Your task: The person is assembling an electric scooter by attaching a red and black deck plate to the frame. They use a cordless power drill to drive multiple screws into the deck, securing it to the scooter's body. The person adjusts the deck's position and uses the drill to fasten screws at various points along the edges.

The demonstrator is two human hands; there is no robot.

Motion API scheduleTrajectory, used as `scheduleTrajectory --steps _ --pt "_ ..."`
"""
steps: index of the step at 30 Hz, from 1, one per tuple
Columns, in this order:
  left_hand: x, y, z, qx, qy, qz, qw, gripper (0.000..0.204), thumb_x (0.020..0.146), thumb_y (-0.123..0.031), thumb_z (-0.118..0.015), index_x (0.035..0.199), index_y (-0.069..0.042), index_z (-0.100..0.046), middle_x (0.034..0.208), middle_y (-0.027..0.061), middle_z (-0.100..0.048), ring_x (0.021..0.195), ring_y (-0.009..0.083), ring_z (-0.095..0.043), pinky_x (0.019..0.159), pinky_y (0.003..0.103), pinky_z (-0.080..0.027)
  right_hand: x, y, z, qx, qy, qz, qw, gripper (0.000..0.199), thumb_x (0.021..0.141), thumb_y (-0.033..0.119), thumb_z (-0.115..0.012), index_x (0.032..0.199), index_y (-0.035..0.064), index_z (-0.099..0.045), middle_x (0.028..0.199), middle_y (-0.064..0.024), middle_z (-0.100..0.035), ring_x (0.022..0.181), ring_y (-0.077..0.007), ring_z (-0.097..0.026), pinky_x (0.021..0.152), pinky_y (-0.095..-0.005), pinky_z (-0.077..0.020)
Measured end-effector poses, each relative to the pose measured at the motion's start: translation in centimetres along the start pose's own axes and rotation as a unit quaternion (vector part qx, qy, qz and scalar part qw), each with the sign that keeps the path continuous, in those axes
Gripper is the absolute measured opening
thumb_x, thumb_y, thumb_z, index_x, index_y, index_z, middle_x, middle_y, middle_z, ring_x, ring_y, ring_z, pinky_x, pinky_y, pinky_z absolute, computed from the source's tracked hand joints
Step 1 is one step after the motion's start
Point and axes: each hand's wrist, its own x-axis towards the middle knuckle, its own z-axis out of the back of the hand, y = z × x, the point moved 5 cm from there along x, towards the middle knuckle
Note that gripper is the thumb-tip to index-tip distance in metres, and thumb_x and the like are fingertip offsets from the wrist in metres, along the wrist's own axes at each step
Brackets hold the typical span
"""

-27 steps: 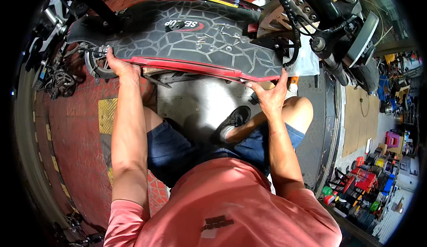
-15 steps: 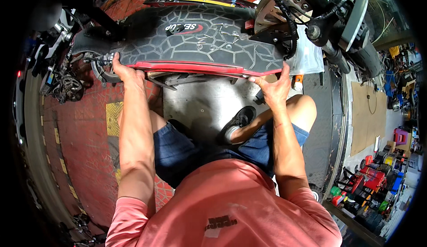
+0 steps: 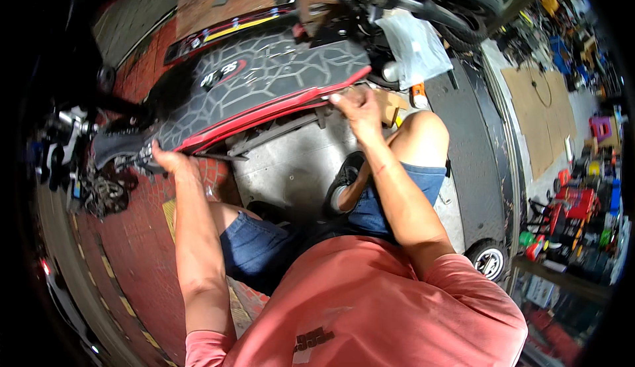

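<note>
A scooter deck (image 3: 264, 79) with a black mat in a cracked grey pattern stretches across in front of me. Along its near side runs a long red side strip (image 3: 254, 117). My left hand (image 3: 173, 160) is closed at the strip's left end, thumb up against the edge. Near the right end, my right hand (image 3: 359, 110) has its thumb at the strip, and its other fingers are partly hidden; whether they grip is unclear. Small screws (image 3: 270, 65) lie scattered on the mat.
Behind the deck lies a dark strip with a yellow band (image 3: 241, 27). A clear plastic bag (image 3: 417, 49), an orange-and-white bottle (image 3: 419, 96) and a cardboard box (image 3: 390, 106) are at the right. A small wheel (image 3: 488, 261) stands lower right; tools crowd the far right.
The view has turned, so the deck now slants down to the left. My right hand's fingers have come away from the deck's right corner. My left hand stays at the left end.
</note>
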Motion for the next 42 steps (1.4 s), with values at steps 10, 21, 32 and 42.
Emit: scheduleTrajectory --steps 10,21,32,42 --pt "-4.1 1.0 -2.6 0.123 -0.044 0.088 0.988 0.075 0.100 -0.062 -0.043 0.152 -0.010 -0.056 0.153 0.0125 -0.060 0.141 0.0405 -0.054 0.119 0.065 -0.038 -2.8 1.5 -4.9 0.239 0.134 -0.204 0.940 0.061 0.090 0.043 -0.088 0.137 0.0137 -0.061 0.121 -0.0061 -0.075 0.087 -0.0204 -0.074 0.077 -0.0393 -0.0606" --pt "-19.6 -2.0 -11.2 0.623 0.281 -0.514 0.518 0.083 0.094 -0.046 -0.077 0.153 0.004 -0.047 0.162 0.0299 -0.042 0.151 0.0452 -0.039 0.124 0.055 -0.029 -4.0 0.5 -6.9 0.283 0.073 -0.244 0.924 0.045 0.088 0.038 -0.091 0.118 0.0093 -0.073 0.109 -0.0050 -0.076 0.090 -0.0163 -0.071 0.086 -0.0361 -0.0589" --pt "-19.0 4.5 -19.5 0.673 0.454 -0.520 0.265 0.113 0.078 -0.065 -0.083 0.159 0.003 -0.042 0.164 0.0280 -0.041 0.150 0.0469 -0.041 0.123 0.059 -0.032 -4.6 1.1 -7.2 0.326 0.093 -0.267 0.902 0.048 0.088 0.036 -0.090 0.124 0.0089 -0.073 0.117 -0.0082 -0.076 0.107 -0.0204 -0.069 0.093 -0.0350 -0.0528" --pt "-19.7 4.3 -19.9 0.682 0.455 -0.514 0.253 0.115 0.076 -0.065 -0.085 0.157 0.004 -0.043 0.161 0.0283 -0.044 0.146 0.0473 -0.046 0.121 0.054 -0.038 -3.0 -0.1 -7.8 0.352 0.030 -0.121 0.928 0.042 0.081 0.027 -0.095 0.113 0.0073 -0.076 0.103 -0.0045 -0.078 0.096 -0.0167 -0.070 0.089 -0.0345 -0.0566"
